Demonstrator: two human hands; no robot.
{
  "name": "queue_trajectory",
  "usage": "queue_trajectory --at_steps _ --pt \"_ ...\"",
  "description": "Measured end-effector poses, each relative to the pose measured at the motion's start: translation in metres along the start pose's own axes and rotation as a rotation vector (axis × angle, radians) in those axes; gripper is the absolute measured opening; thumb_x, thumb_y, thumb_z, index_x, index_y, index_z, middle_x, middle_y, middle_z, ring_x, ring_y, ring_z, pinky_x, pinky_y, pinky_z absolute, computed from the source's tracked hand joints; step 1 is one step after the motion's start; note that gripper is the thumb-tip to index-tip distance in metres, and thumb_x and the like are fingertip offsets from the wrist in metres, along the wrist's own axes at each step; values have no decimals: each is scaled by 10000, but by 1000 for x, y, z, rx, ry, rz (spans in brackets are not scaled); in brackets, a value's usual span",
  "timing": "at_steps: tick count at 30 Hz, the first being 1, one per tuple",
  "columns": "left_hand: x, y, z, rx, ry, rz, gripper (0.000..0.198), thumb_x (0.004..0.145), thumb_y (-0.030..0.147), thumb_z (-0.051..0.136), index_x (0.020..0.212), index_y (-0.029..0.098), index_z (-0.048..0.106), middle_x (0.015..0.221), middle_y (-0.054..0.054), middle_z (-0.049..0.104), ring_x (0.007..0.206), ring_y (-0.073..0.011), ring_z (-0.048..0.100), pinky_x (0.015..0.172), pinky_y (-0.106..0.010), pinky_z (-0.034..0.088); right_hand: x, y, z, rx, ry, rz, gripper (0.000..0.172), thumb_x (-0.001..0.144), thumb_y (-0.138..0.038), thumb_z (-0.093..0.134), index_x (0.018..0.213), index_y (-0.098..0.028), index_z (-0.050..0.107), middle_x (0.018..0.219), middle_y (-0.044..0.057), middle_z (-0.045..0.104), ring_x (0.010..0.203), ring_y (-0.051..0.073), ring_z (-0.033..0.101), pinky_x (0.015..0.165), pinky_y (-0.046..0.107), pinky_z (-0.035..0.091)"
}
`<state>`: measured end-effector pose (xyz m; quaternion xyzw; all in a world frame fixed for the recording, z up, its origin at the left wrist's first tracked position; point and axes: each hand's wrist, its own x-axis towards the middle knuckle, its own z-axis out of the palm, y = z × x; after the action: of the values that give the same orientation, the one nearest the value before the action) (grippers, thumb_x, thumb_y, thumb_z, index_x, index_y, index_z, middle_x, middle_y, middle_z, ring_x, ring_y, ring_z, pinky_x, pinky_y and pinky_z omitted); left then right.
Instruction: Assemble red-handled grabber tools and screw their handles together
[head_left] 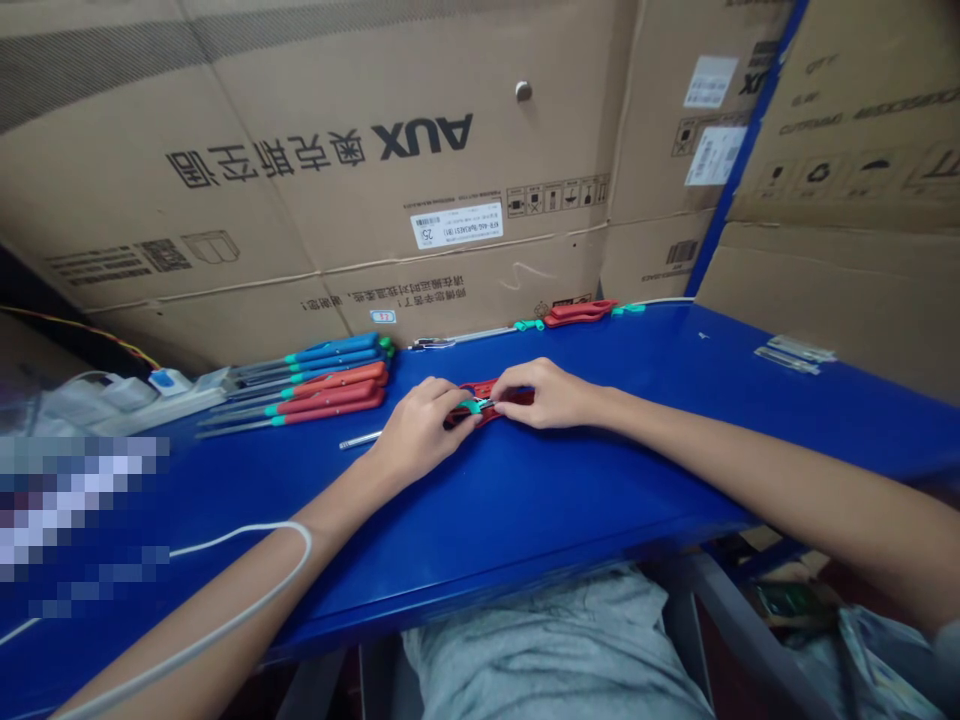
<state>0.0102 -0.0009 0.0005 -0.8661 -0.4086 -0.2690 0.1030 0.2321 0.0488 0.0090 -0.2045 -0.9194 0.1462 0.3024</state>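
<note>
My left hand (424, 425) is closed, thumb and fingers pinching a small teal-green piece (472, 406) in the middle of the blue table. A thin metal rod (360, 440) sticks out to the left from beneath that hand. Around the teal piece lie red plastic handle parts (478, 388), partly covered by both hands. My right hand (547, 395) meets the left one there, its thumb and forefinger pressed together on something small at the red parts. What these fingertips hold is too small to make out.
Several thin-shafted tools with blue handles (337, 348) and red handles (334, 402) lie at left, near a power strip (150, 402). Behind stand a red handle (577, 313), a pen (431, 344) and a cardboard wall (337, 220). Clear strips (795, 353) lie right. A white cable (292, 560) crosses my left forearm.
</note>
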Motion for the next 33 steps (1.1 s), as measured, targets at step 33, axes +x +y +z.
queue_trajectory --at_steps 33 --pt "3 -14 -19 0 -232 -170 237 774 225 529 923 168 705 938 -90 721 850 -256 658 783 -386 535 1 -3 -4 -177 -110 -2 160 921 -216 547 932 -147 690 936 105 695 852 201 619 807 344 473"
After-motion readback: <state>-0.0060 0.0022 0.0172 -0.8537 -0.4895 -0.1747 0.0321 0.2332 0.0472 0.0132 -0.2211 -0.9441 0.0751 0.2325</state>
